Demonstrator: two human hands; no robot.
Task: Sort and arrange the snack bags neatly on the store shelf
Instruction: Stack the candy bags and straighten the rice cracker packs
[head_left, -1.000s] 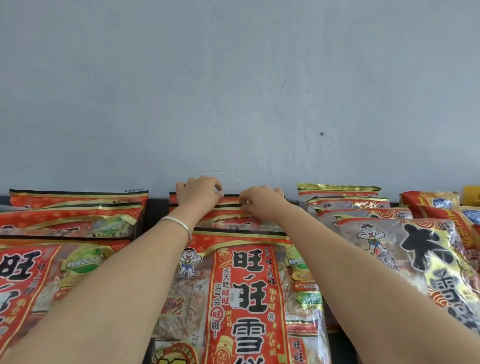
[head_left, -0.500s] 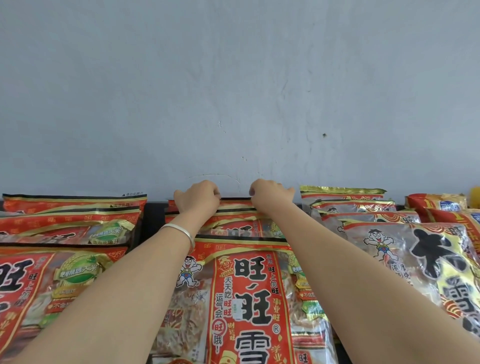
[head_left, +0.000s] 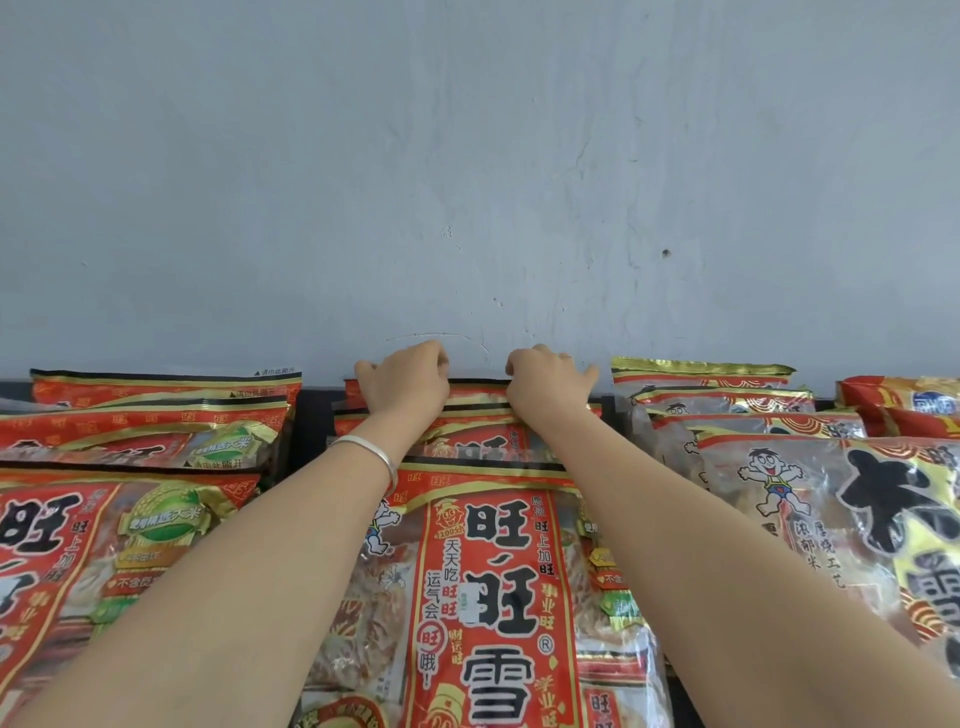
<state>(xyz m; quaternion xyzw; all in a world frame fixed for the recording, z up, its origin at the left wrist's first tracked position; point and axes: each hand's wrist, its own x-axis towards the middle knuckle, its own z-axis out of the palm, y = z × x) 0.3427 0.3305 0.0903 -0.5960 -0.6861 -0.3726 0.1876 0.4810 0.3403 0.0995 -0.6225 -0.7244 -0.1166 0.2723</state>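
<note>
The left hand (head_left: 402, 382) is curled over the top seam of the back bag (head_left: 478, 388) in the middle row, knuckles up and fingertips hidden behind the seam. The right hand (head_left: 545, 382) grips the same seam just beside it, fingers bent over the edge in the same way, with a short stretch of the black-and-gold seam showing between the two. A silver bracelet (head_left: 371, 453) circles the left wrist. Both forearms reach up from the lower corners of the view and cross over the front bag (head_left: 493, 597), a red one with large black characters and a small cartoon boy, which lies flat nearest the camera. One more red bag lies between it and the back bag, each overlapping the next. The back bag's top edge sits right at the grey wall (head_left: 467, 156), which fills the upper half of the view. To the left, past a dark gap of shelf (head_left: 306, 431), lies the left stack (head_left: 156, 415) of similar red bags with green round labels, overlapped in the same stepped way. To the right lies the right stack (head_left: 769, 499), clear bags with gold tops, a cartoon boy and big black characters on yellow. Further right, red-and-orange bags (head_left: 898, 395) reach the edge of the view.
</note>
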